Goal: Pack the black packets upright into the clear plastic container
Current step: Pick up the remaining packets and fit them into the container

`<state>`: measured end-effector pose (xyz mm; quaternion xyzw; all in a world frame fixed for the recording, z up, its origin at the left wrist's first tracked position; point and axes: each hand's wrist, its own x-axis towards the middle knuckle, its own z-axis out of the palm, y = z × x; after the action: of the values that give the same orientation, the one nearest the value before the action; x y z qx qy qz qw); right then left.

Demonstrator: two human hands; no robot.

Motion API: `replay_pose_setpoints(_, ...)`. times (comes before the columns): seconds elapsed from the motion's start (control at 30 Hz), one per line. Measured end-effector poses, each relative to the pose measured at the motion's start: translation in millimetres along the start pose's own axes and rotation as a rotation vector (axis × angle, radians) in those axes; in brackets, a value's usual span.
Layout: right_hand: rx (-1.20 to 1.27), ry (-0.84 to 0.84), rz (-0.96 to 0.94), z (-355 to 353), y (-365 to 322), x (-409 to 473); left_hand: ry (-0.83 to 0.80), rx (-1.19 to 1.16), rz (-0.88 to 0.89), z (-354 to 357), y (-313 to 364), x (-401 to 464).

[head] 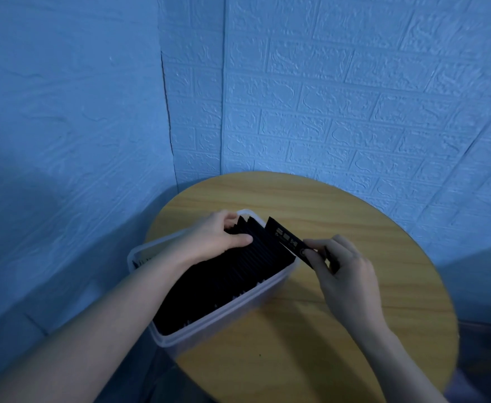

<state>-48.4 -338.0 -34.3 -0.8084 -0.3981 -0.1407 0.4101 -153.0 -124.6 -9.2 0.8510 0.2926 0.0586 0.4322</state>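
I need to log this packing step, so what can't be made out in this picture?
- Print on the held packet, head view: too small and dim.
- Packet count in the clear container: the row merges into one black mass, part under the left hand.
- Right hand: its fingers hide the packet's lower end.
- Table: near side cut off by the bottom edge.

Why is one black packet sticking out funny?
It isn't packed yet. The right hand pinches that loose packet tilted over the far end of the clear container, while the left hand holds the row of packets back.
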Motion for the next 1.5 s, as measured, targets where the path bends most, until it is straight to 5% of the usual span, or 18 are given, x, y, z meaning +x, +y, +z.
replay_pose_setpoints(0.4,0.031,0.036,-0.037,-1.7,-4.8,0.9,0.037,0.133,0.161,4.3,-1.0,-2.7)
replay_pose_setpoints(0.93,-0.31,-0.132,-0.235,9.5,-25.8,13.6,0.049,0.268,0.228,8.6,-4.7,-2.0)
replay_pose_setpoints(1.33,-0.152,0.04,-0.173,15.8,-19.9,-4.1,0.01,0.37,0.246,7.2,-0.2,-6.0)
replay_pose_setpoints(1.5,-0.136,-0.018,-0.128,28.3,-19.5,-1.0,0.0,0.366,0.247,7.4,1.3,-7.5)
